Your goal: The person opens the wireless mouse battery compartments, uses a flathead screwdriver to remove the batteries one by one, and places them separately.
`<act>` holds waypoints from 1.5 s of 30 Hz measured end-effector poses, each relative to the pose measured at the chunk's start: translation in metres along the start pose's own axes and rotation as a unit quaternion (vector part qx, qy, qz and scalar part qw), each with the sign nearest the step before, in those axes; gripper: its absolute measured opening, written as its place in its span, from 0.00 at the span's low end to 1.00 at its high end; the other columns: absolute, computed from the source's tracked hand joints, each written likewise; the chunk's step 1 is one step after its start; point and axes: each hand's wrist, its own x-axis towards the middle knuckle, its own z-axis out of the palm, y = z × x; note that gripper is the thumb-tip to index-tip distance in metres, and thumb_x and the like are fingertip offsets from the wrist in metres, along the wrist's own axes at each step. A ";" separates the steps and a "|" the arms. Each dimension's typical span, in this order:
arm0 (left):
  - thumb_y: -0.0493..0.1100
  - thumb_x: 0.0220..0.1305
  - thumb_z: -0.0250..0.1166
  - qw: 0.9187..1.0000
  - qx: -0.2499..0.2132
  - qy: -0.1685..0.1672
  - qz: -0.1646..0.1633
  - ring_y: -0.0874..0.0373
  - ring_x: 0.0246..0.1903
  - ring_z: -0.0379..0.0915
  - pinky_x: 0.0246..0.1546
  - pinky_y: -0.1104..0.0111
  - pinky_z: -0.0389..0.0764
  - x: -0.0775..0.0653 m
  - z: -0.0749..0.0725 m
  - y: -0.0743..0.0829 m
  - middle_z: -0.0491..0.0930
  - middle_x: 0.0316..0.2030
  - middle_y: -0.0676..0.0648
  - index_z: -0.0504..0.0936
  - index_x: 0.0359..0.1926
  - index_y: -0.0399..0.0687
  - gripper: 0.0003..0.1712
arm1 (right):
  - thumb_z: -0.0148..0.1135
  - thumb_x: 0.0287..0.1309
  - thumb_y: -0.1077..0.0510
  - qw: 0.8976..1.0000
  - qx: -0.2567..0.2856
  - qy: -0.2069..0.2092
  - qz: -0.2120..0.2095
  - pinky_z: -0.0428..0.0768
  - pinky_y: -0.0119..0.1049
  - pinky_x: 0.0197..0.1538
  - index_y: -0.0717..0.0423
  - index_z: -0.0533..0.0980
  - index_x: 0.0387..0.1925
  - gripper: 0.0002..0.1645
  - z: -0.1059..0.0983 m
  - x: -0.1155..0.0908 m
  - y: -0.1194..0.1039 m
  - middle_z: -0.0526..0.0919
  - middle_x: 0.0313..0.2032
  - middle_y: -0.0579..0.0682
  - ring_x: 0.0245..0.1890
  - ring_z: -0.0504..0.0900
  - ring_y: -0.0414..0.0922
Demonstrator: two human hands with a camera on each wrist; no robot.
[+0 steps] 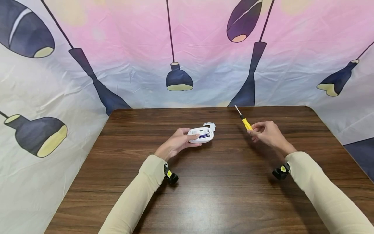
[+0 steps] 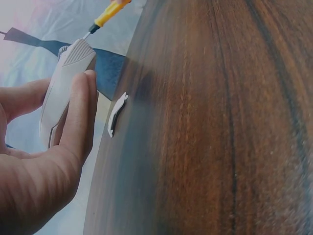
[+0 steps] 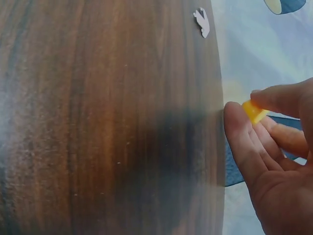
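Wood-grain brown filled my monitors as the person sat at the table (image 1: 204, 195), both cream sleeves stretched over it. On the head view I saw the left hand (image 1: 175, 143) curled round a small white device (image 1: 201, 135), thumb and fingers gripping its sides, its opened underside turned up and showing a dark strip of what looked like a battery bay. The device sat near the middle of the table, toward the far half; I could not tell whether it rested on the wood or was lifted just off it. The left wrist view showed the fingers (image 2: 78, 117) wrapped along the device's pale shell. Just behind it lay a small white cover piece (image 1: 209, 124), flat on the wood and apart from the hand. The right hand (image 1: 267, 133) hovered well to the right, pinching the yellow handle of a small screwdriver (image 1: 244, 121) between thumb and fingertips, its metal tip angled up and away toward the far edge. The right wrist view caught only the handle's yellow end. A cloth backdrop (image 1: 187, 48) printed with dark hanging lamps stood behind the table.
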 end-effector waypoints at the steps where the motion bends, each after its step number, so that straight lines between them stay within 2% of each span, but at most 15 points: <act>1: 0.28 0.72 0.59 1.000 0.000 0.000 0.000 0.44 0.53 0.78 0.56 0.57 0.84 0.000 0.000 0.000 0.70 0.62 0.30 0.64 0.68 0.26 0.27 | 0.68 0.64 0.62 1.000 0.005 0.003 0.008 0.90 0.40 0.30 0.75 0.79 0.46 0.17 0.001 0.000 0.001 0.87 0.32 0.62 0.24 0.87 0.49; 7: 0.28 0.72 0.58 1.000 -0.003 -0.004 0.001 0.43 0.55 0.76 0.55 0.58 0.85 0.001 0.001 -0.002 0.69 0.62 0.30 0.63 0.69 0.25 0.28 | 0.69 0.63 0.59 0.999 0.010 0.018 0.049 0.89 0.38 0.28 0.74 0.77 0.43 0.19 0.005 -0.002 0.006 0.87 0.28 0.57 0.22 0.87 0.47; 17: 0.27 0.72 0.58 1.000 0.004 -0.005 0.004 0.43 0.54 0.77 0.55 0.58 0.85 -0.001 0.002 -0.003 0.70 0.61 0.30 0.63 0.67 0.24 0.26 | 0.69 0.63 0.57 0.994 -0.039 0.018 0.100 0.88 0.37 0.26 0.70 0.78 0.37 0.16 0.019 -0.006 0.014 0.85 0.23 0.52 0.21 0.85 0.45; 28: 0.27 0.71 0.58 1.000 0.002 -0.009 0.009 0.44 0.53 0.78 0.54 0.58 0.85 0.001 0.001 -0.006 0.72 0.60 0.29 0.65 0.66 0.23 0.25 | 0.69 0.62 0.58 0.992 -0.054 0.016 0.115 0.87 0.36 0.24 0.70 0.80 0.35 0.15 0.025 -0.005 0.013 0.85 0.23 0.53 0.19 0.85 0.44; 45: 0.27 0.72 0.58 1.000 0.000 -0.006 0.004 0.44 0.54 0.77 0.54 0.58 0.85 -0.001 0.002 -0.003 0.70 0.61 0.30 0.64 0.67 0.24 0.26 | 0.71 0.62 0.53 0.989 -0.076 0.004 0.130 0.87 0.36 0.25 0.70 0.80 0.38 0.20 0.022 -0.006 0.008 0.85 0.21 0.52 0.20 0.84 0.43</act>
